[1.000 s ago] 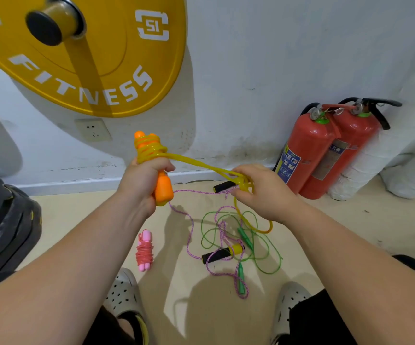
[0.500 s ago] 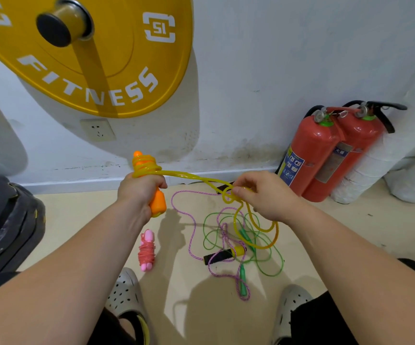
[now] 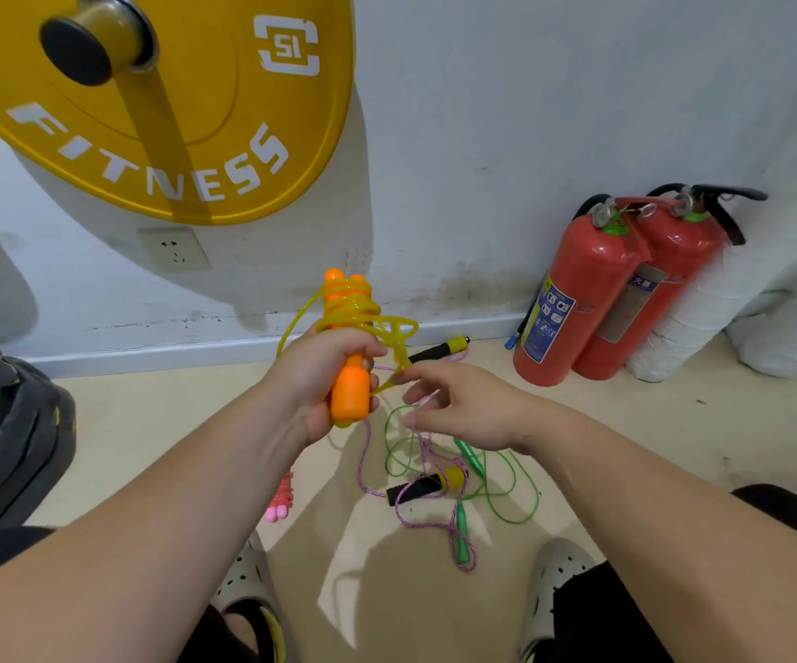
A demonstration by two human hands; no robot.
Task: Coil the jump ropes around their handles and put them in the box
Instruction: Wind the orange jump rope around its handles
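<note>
My left hand (image 3: pixel 324 375) grips a pair of orange handles (image 3: pixel 349 397) held upright, with yellow rope (image 3: pixel 349 306) coiled round their upper part. My right hand (image 3: pixel 468 411) is just right of them, thumb and forefinger pinching the last loop of yellow rope beside the handles. On the floor below lie a loose green rope (image 3: pixel 499 492) with green handles and a pink-purple rope (image 3: pixel 363 471) with black-and-yellow handles (image 3: pixel 427 485), tangled together. A coiled pink rope (image 3: pixel 282 501) shows partly behind my left forearm. No box is in view.
A big yellow weight plate (image 3: pixel 171 126) hangs on a bar at the upper left, black plates (image 3: pixel 4 437) sit at the left. Two red fire extinguishers (image 3: pixel 578 299) and white rolls (image 3: pixel 707 318) stand against the wall at right. My shoes (image 3: pixel 552 581) flank the ropes.
The long yellow strand between my hands is gone; it now sits coiled on the handles. My right hand has come in close to the left, and the handles moved right and slightly down.
</note>
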